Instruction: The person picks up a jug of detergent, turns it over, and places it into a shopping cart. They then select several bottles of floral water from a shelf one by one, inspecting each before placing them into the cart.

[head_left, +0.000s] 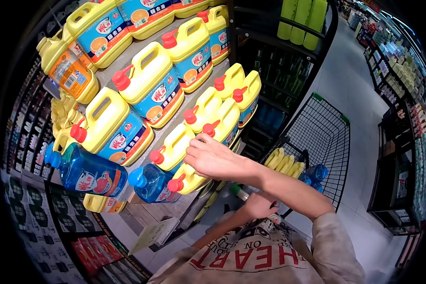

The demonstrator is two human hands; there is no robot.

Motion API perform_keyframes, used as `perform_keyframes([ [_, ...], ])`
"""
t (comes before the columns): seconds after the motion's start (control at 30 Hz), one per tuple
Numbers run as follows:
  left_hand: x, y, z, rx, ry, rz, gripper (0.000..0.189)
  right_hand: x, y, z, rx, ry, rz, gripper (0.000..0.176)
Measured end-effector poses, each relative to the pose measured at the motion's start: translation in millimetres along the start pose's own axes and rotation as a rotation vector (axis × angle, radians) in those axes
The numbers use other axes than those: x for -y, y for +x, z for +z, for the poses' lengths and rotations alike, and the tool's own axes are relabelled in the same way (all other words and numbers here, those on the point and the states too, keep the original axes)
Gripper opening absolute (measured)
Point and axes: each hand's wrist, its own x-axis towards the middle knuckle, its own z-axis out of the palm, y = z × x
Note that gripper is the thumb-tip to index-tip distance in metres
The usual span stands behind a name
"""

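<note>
My right hand (210, 156) reaches across to the front row of yellow bottles with red caps, its fingers curled at the handle of the front yellow bottle (190, 183). A blue label shows on the bottle beside it. Lower down and close to my shirt, my left hand (261, 204) is closed around a slim item with a green cap (239, 191), mostly hidden by the fingers. Just left of the front yellow bottle stands a clear blue bottle (151, 184).
More large yellow bottles (154, 85) stand on the display, with a blue bottle (92, 173) at its left edge. A shopping cart (317, 128) on the right holds yellow and blue bottles. Dark shelving (279, 61) rises behind the display. An aisle runs along the right.
</note>
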Motion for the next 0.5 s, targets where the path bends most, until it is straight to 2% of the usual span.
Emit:
perform_keyframes([
  [0.03, 1.6, 1.6, -0.7, 0.058, -0.009, -0.013, 0.047, 4.0, 2.7, -8.2, -0.063, 0.003, -0.002, 0.016],
  [0.1, 1.4, 0.6, -2.5, 0.103, 0.019, -0.033, 0.045, 12.5, 4.1, -33.8, -0.126, 0.006, 0.009, 0.018],
  [0.17, -15.5, 3.6, -28.5, 0.22, 0.06, -0.123, 0.041, 15.0, 0.0, -76.1, -0.256, 0.263, 0.211, 0.021],
  [0.2, -25.9, 5.3, -42.4, 0.221, 0.059, -0.113, 0.041, 12.9, -7.0, -97.6, -0.273, 0.294, 0.262, 0.023],
  [0.27, -36.3, 9.5, -60.2, 0.416, -0.116, -0.352, 0.041, 9.2, -22.8, -131.0, -0.397, 0.359, 0.296, 0.028],
  [0.33, -18.7, 13.6, -50.7, 0.43, -0.137, -0.317, 0.043, 14.5, -41.0, -164.8, -0.48, 0.43, 0.413, 0.031],
  [0.4, 11.2, 20.5, -28.0, 0.295, -1.481, -0.424, 0.044, 15.7, -56.9, -182.6, -0.63, 0.572, 0.6, 0.033],
  [0.5, 10.2, 28.3, -23.0, 0.307, -1.303, -0.272, 0.046, 1.6, -92.3, -198.5, -0.66, 0.699, 0.897, 0.037],
])
